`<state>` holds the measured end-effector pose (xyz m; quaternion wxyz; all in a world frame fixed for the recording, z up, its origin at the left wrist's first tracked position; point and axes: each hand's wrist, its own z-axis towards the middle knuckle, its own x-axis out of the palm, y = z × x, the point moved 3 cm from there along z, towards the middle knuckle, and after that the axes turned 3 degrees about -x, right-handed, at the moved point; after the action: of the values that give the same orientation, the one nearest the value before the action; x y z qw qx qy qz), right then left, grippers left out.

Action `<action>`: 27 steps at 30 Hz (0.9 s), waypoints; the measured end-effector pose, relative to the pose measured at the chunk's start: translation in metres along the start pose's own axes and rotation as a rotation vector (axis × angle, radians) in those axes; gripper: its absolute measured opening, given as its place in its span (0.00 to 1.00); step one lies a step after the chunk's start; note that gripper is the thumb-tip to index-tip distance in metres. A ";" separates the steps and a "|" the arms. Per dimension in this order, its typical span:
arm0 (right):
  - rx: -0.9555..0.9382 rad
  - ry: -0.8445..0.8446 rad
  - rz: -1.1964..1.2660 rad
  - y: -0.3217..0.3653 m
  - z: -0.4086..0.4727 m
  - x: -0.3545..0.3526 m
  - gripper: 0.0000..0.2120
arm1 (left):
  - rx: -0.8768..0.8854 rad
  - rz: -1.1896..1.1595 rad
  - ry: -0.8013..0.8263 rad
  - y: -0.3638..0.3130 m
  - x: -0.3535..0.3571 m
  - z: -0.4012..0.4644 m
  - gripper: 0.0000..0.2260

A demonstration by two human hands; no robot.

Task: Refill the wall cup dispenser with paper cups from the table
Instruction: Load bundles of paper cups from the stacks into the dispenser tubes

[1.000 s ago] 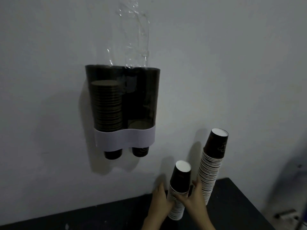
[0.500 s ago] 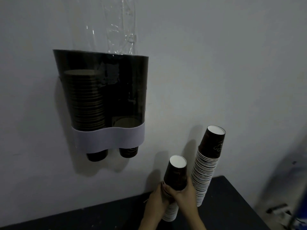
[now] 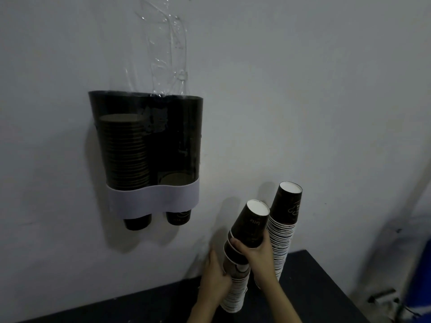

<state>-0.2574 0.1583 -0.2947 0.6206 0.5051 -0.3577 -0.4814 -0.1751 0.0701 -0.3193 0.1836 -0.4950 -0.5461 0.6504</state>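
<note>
Presently the right hand [image 3: 257, 251] has its fingers closed round the top cups of the shorter stack [image 3: 240, 271], tilting them free; the left hand [image 3: 215, 273] wraps the lower stack, steadying it on the worktop [image 3: 310, 290]; the dispenser [image 3: 145, 155], right tube nearly empty, awaits refilling.

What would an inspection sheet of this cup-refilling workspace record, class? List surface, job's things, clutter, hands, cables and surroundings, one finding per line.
Surface: dark table against the wall.
Job's things: dispenser, left tube well filled, right tube nearly empty; short stack and tall stack of upside-down cups on the table.
Clutter: nothing seen.
Hands: left hand steadies the short stack; right hand grips its tilted top cups.
Cables: nothing seen.
Surroundings: pale wall; clear plastic above the dispenser; blurred blue object at right.
</note>
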 end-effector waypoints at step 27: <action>-0.614 0.354 -0.625 0.206 -0.062 0.012 0.44 | 0.012 -1.425 0.437 -0.112 -0.107 -0.080 0.36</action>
<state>-0.1475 0.1694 -0.1102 0.6181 0.4558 0.0816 -0.6353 -0.0936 0.0666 -0.1649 0.6679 -0.1380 -0.6823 0.2635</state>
